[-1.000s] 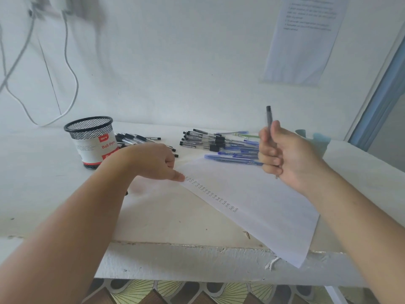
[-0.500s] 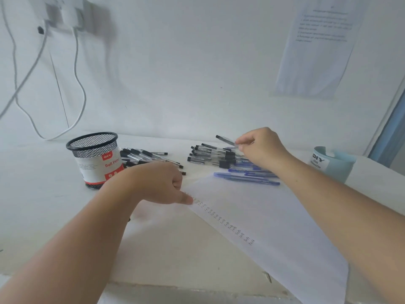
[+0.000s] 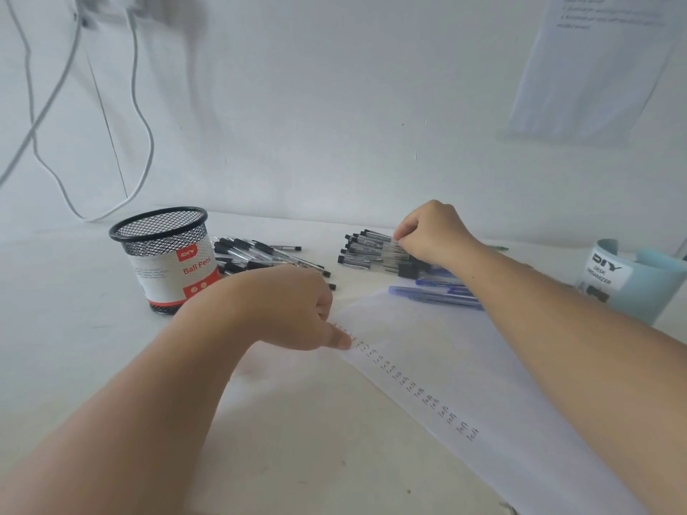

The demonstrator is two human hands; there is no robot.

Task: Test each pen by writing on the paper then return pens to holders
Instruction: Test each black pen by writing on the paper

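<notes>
A white paper [image 3: 483,358] lies slanted on the table, with a row of small written marks along its left edge. My left hand [image 3: 293,310] has its fingers curled under, and its thumb tip presses the paper's top corner. My right hand [image 3: 431,232] reaches to a stack of black-capped clear pens [image 3: 362,250] behind the paper and pinches one pen of that stack by its barrel. Several blue pens [image 3: 427,293] lie at the paper's far edge. More black pens [image 3: 260,250] lie loose beside the black mesh holder [image 3: 163,232], which shows no pens above its rim.
A pale blue desk organizer [image 3: 647,291] stands at the right edge of the table. White cables [image 3: 145,143] hang down the wall at the left. A printed sheet [image 3: 594,68] is fixed to the wall at the upper right.
My right hand carried a black pen from above the paper back to the stack and lowered it onto the pens. My left hand stayed on the paper's corner.
</notes>
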